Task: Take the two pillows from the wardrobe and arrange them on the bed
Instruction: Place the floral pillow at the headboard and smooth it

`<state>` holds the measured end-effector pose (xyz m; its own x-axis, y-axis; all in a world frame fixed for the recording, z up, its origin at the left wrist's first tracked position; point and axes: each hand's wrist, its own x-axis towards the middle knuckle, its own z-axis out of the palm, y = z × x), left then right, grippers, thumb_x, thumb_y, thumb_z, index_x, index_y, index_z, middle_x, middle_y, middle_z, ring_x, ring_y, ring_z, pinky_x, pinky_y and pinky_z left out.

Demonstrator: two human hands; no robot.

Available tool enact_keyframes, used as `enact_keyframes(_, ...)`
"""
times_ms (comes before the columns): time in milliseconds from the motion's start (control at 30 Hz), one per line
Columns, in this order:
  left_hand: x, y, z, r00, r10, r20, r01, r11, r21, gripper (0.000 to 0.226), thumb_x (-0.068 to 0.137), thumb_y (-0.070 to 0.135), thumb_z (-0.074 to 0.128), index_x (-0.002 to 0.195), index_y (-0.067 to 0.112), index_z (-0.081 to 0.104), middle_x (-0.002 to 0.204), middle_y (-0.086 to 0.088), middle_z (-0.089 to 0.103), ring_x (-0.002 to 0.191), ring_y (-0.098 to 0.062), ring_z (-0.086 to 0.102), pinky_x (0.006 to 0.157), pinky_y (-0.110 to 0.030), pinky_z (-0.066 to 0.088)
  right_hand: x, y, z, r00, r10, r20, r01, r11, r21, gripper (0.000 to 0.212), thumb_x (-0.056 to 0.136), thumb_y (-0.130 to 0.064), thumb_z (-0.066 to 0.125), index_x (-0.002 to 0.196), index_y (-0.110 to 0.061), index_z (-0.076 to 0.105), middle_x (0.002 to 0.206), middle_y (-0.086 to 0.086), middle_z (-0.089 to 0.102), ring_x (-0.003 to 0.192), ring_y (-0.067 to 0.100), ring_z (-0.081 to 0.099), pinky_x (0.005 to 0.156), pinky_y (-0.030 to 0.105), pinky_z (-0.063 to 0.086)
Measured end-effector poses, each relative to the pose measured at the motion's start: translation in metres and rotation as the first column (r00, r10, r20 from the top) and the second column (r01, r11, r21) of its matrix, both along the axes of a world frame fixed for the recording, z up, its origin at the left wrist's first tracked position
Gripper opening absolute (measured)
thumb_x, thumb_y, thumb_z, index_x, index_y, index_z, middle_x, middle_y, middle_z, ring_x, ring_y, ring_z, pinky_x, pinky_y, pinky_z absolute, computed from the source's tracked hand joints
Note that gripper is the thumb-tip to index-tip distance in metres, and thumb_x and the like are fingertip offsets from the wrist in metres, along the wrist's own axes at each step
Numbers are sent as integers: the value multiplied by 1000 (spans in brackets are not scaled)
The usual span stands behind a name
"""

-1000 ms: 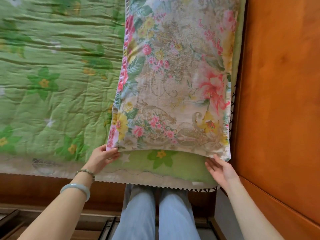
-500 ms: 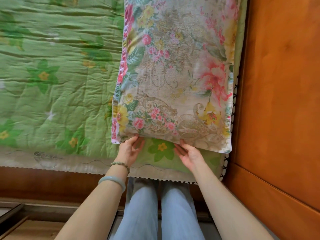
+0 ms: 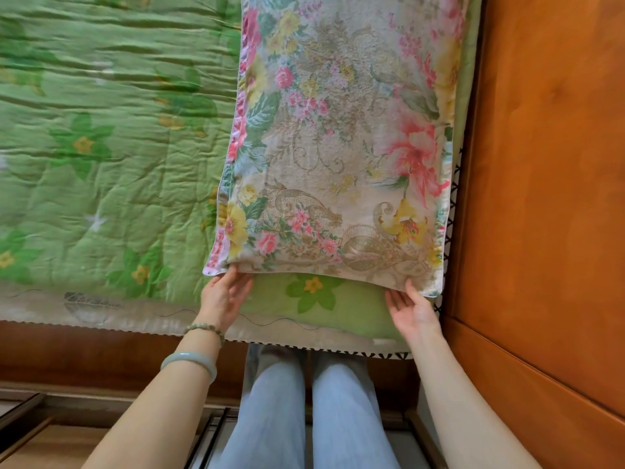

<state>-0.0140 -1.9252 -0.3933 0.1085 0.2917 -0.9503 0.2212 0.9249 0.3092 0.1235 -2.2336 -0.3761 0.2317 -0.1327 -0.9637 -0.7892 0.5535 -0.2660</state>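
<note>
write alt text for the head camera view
A floral pillow lies on a green flowered quilt beside a wooden panel. Seen from above, the person's left hand and right hand, both flat, touch the pillow's near edge at its two corners.

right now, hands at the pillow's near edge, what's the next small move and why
Probably a light push to square the floral pillow: left hand and right hand sit open at its near corners, and it lies on the green quilt beside the wooden panel.
</note>
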Motion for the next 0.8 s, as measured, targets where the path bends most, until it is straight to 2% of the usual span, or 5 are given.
enact_keyframes(133,-8,-2,-1,988,-106,-110,116,989,92,3,94,0,57,96,2,56,74,-8,75,63,-15,73,63,-27,61,2,-6,4,995,96,-12,-97,988,-119,13,90,-2,59,103,0,55,96,15,62,89,26,61,104,44,42)
enact_keyframes(267,-15,-2,6,930,-263,-256,329,908,261,34,92,5,62,122,-3,48,123,-24,58,99,-27,65,86,-33,55,11,-5,14,989,145,4,-134,924,-358,20,89,0,61,108,0,57,115,23,60,86,24,61,95,43,47)
enact_keyframes(433,21,-6,33,381,-560,-736,851,-99,515,61,100,33,47,149,7,24,155,-14,27,144,-25,24,118,-41,20,20,18,37,358,914,-191,-314,-75,-946,60,91,-33,52,144,-12,33,150,19,30,138,33,28,114,46,21)
enact_keyframes(533,79,-33,29,135,-522,-842,587,-643,492,63,102,45,30,152,17,4,160,-1,-6,148,-21,1,120,-49,3,30,81,31,-161,945,-285,-125,-306,-944,61,93,-45,39,148,-26,20,158,11,3,144,31,11,117,49,0)
enact_keyframes(800,124,-21,-27,68,-367,-928,369,-855,365,65,97,65,29,154,34,22,162,-7,11,148,-30,8,112,-71,8,80,82,-35,-368,772,-518,11,-553,-833,71,90,-69,26,147,-45,-9,156,1,-18,145,30,-3,110,67,-4)
